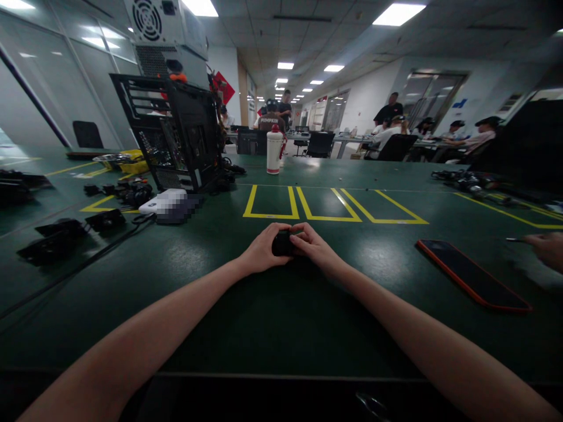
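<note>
The left hand (pixel 266 248) and the right hand (pixel 315 246) come together over the dark green shiny table (pixel 246 328). Between them is a small black rounded thing (pixel 281 243). It is just on the near side of the yellow tape boxes (pixel 271 215) on the table. The fingers of the left hand curl around it and grip its side. The fingers of the right hand are bent and touch its other side. I cannot tell if the small black thing also touches the table.

Past the tape boxes stands a tall white cup with a red top (pixel 274 151). To the left is a big black open metal computer case (pixel 180 135), with grey metal boxes (pixel 169 38) up above it. Near the foot of the case lies a small white box (pixel 163 202), partly blurred by squares. Flat black parts (pixel 55 240) and a black cord (pixel 88 261) lie closer, on the left.

On the right, a black phone with an orange-red edge (pixel 472 274) lies flat. Another person's hand (pixel 548 249) is at the far right, holding something thin. More people (pixel 391 129) are far back in the room.
</note>
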`<state>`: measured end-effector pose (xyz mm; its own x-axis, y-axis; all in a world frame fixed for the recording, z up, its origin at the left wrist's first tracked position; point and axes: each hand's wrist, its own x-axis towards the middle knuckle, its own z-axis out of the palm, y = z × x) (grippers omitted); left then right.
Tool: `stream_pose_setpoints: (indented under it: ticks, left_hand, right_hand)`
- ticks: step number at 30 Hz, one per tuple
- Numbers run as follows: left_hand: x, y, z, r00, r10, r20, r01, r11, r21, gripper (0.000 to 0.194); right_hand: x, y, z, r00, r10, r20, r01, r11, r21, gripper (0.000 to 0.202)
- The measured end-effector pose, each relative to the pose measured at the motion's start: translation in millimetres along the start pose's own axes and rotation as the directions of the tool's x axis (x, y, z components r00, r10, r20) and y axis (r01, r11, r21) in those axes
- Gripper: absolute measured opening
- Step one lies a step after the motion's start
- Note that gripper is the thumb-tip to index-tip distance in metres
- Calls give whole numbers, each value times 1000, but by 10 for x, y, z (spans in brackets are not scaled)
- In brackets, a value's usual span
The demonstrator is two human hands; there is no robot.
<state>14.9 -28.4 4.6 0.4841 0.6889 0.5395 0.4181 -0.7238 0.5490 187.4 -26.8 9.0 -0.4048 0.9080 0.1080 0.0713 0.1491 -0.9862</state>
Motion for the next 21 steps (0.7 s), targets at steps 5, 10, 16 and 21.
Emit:
stream_pose_setpoints:
  ticks: [5,10,16,21]
  left_hand:
    - [-8,13,-11,1000,-7,11,7,1000,6,60]
    - [-12,17,-16,1000,1,19,-1,1000,3,59]
    - [-17,38,-23,1000,0,14,0,1000,14,59]
    - [-19,37,-13,1000,11,21,-11,1000,18,61]
  right_hand:
    - [-41,-24,-65,994,-66,84,72,995,-73,26]
    - [-26,-30,-109,989,-101,112,114,987,-114,38]
    - [21,28,-115,997,-14,72,19,997,-68,27]
    - [43,14,-79,986,164,42,-165,985,42,23]
